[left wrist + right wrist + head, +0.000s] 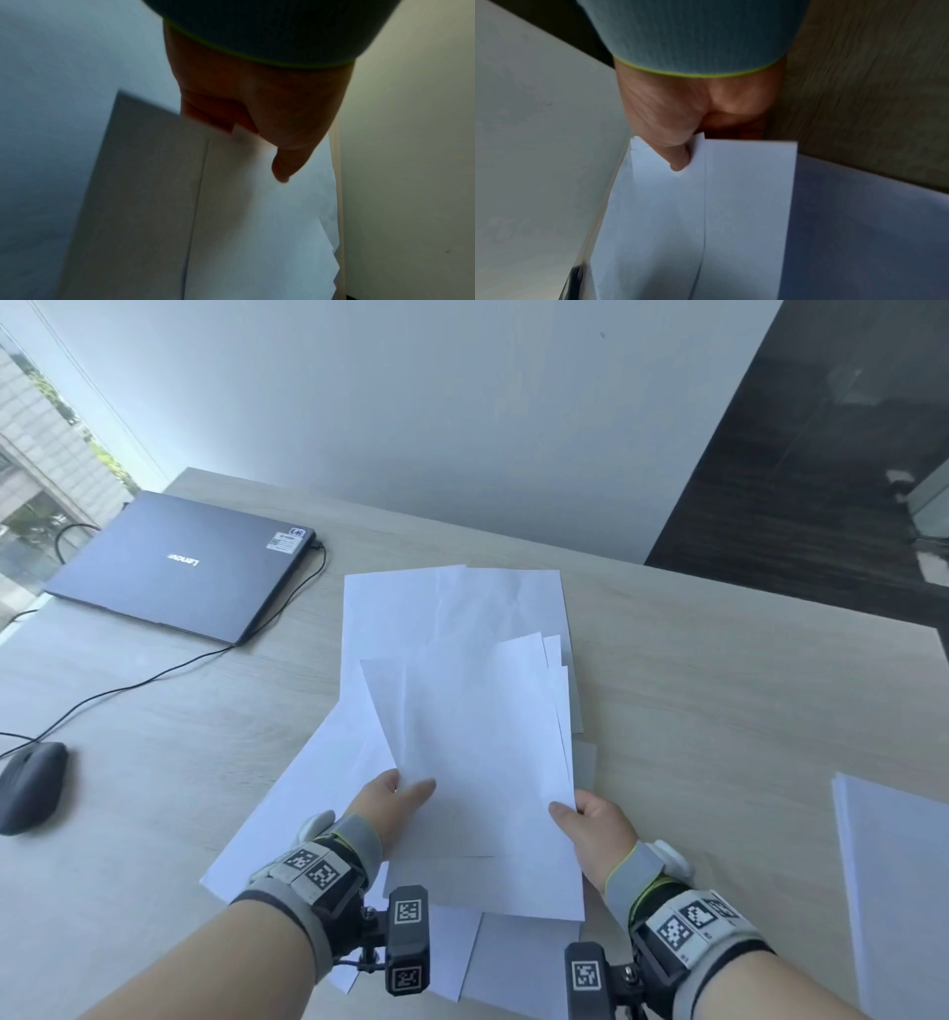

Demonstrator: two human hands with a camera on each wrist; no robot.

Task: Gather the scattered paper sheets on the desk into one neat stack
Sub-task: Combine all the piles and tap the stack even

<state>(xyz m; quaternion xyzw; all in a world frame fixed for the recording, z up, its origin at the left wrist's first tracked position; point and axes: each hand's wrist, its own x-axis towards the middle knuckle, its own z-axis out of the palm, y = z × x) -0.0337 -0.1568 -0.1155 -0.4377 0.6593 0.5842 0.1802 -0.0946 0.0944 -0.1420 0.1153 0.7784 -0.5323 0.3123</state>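
I hold a bundle of several white sheets (482,742) above the desk, their far edges fanned unevenly. My left hand (403,796) pinches the near left corner, thumb on top. My right hand (577,811) pinches the near right corner the same way. In the left wrist view the left hand (257,140) has its thumb on the held sheets (231,223). In the right wrist view the right hand's (680,154) thumb presses the held sheets (693,213). More loose sheets (411,608) lie spread on the desk (719,690) beneath, some reaching the near edge (287,819).
A closed dark laptop (179,564) with a cable lies at the far left, and a black mouse (31,785) sits at the left edge. Another white paper pile (898,880) lies at the right. A white wall rises behind the desk.
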